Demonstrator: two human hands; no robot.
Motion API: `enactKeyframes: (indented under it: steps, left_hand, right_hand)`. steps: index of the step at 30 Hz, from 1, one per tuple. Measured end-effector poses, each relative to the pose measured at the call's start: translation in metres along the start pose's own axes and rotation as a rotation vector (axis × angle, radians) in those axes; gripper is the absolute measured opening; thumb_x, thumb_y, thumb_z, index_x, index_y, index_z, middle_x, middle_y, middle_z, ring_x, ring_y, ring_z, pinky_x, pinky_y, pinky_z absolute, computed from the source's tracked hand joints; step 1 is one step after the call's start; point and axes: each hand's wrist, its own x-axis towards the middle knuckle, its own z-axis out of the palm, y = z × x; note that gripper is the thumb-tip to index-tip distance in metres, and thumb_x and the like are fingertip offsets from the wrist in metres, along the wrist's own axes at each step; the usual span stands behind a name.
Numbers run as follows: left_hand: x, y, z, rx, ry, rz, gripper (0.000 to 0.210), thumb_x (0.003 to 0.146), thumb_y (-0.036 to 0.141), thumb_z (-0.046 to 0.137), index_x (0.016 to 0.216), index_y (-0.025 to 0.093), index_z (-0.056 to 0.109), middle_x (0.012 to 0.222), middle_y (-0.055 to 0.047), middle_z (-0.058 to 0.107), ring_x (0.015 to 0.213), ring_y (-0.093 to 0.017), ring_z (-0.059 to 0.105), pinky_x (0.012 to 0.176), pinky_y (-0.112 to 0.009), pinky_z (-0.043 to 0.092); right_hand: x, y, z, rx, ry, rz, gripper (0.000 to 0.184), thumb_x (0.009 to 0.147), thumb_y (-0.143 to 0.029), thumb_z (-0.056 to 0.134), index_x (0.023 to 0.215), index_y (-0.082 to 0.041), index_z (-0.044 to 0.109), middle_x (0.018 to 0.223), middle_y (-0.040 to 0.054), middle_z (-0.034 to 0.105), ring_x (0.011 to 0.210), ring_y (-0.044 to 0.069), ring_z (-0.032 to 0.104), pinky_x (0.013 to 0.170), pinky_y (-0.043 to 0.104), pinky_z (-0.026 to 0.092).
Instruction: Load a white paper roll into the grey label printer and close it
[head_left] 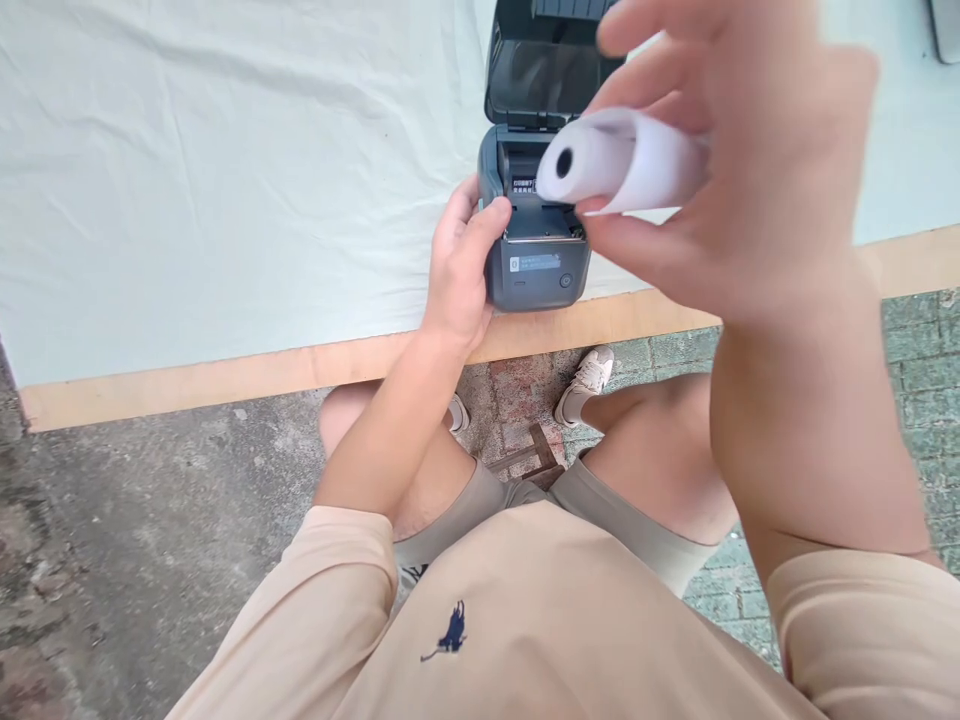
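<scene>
The white paper roll [615, 168] is gripped by the right hand [757, 190] above the open printer [536, 222], its cored end turned left, clear of the fingers. The printer's left side is clasped by the left hand [463, 255], apparently for steadiness near the near edge of the cloth-covered counter [247, 230]. The lid [525, 75] is tipped to the far side, so the inside is exposed.

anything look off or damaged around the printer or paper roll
Slightly: the paper roll in the right hand has a loose outer layer, standing away from the tighter inner part instead of lying snug. The pale cloth is also creased. I see no spill or damage.
</scene>
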Motion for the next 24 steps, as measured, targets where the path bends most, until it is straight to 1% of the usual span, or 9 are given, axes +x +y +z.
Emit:
enactKeyframes:
  steps: [3, 5, 9, 12, 15, 18, 20, 22, 24]
  left_hand:
    - [0.0, 0.001, 0.0, -0.011, 0.011, -0.003, 0.013, 0.086, 0.03, 0.053, 0.096, 0.022, 0.057, 0.086, 0.0, 0.058, 0.092, -0.017, 0.064, 0.092, -0.031, 0.052]
    - [-0.001, 0.001, 0.001, -0.016, 0.023, -0.008, 0.011, 0.087, 0.027, 0.051, 0.095, 0.021, 0.056, 0.087, 0.0, 0.057, 0.094, -0.016, 0.064, 0.093, -0.031, 0.051]
    - [0.0, 0.0, 0.0, -0.036, 0.029, -0.009, 0.012, 0.089, 0.023, 0.048, 0.098, 0.021, 0.055, 0.086, 0.0, 0.054, 0.101, -0.017, 0.063, 0.094, -0.031, 0.05]
    - [-0.001, -0.001, 0.0, -0.035, 0.028, -0.014, 0.011, 0.089, 0.025, 0.049, 0.098, 0.021, 0.054, 0.083, 0.001, 0.053, 0.103, -0.017, 0.062, 0.093, -0.03, 0.05]
    - [-0.002, 0.0, -0.001, -0.025, 0.008, 0.011, 0.013, 0.087, 0.028, 0.052, 0.098, 0.022, 0.055, 0.083, 0.0, 0.053, 0.104, -0.018, 0.061, 0.092, -0.03, 0.05]
    - [-0.004, 0.001, -0.003, -0.028, -0.027, 0.041, 0.019, 0.087, 0.035, 0.051, 0.101, 0.022, 0.055, 0.086, -0.001, 0.054, 0.106, -0.019, 0.061, 0.09, -0.029, 0.05]
    - [-0.005, 0.001, -0.005, -0.001, -0.048, 0.031, 0.026, 0.084, 0.04, 0.057, 0.103, 0.023, 0.055, 0.091, -0.001, 0.057, 0.107, -0.019, 0.061, 0.089, -0.029, 0.05]
    - [-0.004, -0.001, -0.008, 0.068, -0.04, 0.01, 0.042, 0.072, 0.045, 0.071, 0.105, 0.026, 0.054, 0.099, -0.001, 0.06, 0.109, -0.022, 0.06, 0.09, -0.031, 0.051]
    - [-0.003, -0.004, -0.01, 0.128, -0.009, 0.013, 0.059, 0.06, 0.047, 0.081, 0.108, 0.028, 0.054, 0.107, 0.0, 0.062, 0.112, -0.025, 0.059, 0.092, -0.034, 0.051]
  right_hand:
    - [0.013, -0.003, 0.019, -0.242, -0.133, 0.046, 0.038, 0.077, -0.025, 0.054, 0.113, -0.026, 0.043, 0.108, -0.0035, 0.06, 0.094, 0.015, 0.06, 0.08, 0.032, 0.043]
    - [0.017, -0.002, 0.029, -0.301, -0.156, 0.055, 0.03, 0.079, -0.025, 0.051, 0.109, -0.026, 0.044, 0.106, -0.0032, 0.061, 0.089, 0.015, 0.059, 0.08, 0.033, 0.041]
    - [0.016, 0.002, 0.041, -0.161, -0.062, 0.049, 0.02, 0.08, -0.026, 0.054, 0.098, -0.023, 0.045, 0.109, -0.0041, 0.063, 0.094, 0.014, 0.061, 0.078, 0.031, 0.044]
    - [0.011, 0.006, 0.044, -0.068, 0.002, 0.019, 0.008, 0.084, -0.025, 0.05, 0.09, -0.022, 0.046, 0.115, -0.0045, 0.063, 0.107, 0.012, 0.06, 0.089, 0.032, 0.045]
    - [0.003, 0.014, 0.043, -0.041, 0.011, -0.038, 0.003, 0.084, -0.025, 0.051, 0.086, -0.023, 0.051, 0.122, -0.0072, 0.06, 0.122, 0.014, 0.054, 0.099, 0.04, 0.039]
    - [-0.008, 0.019, 0.04, -0.009, 0.022, -0.13, 0.01, 0.076, -0.031, 0.06, 0.085, -0.027, 0.058, 0.115, -0.0074, 0.063, 0.122, 0.018, 0.053, 0.098, 0.045, 0.037]
    - [-0.01, 0.02, 0.037, 0.047, 0.006, -0.195, 0.024, 0.075, -0.049, 0.061, 0.087, -0.028, 0.062, 0.109, -0.0056, 0.066, 0.121, 0.022, 0.053, 0.098, 0.048, 0.035]
    - [-0.007, 0.022, 0.034, 0.125, -0.004, -0.197, 0.046, 0.077, -0.069, 0.046, 0.086, -0.027, 0.064, 0.104, -0.0019, 0.067, 0.12, 0.023, 0.053, 0.099, 0.049, 0.034]
    - [-0.002, 0.028, 0.029, 0.168, -0.036, -0.092, 0.058, 0.08, -0.074, 0.032, 0.088, -0.027, 0.064, 0.102, 0.0022, 0.066, 0.12, 0.022, 0.051, 0.101, 0.047, 0.036]
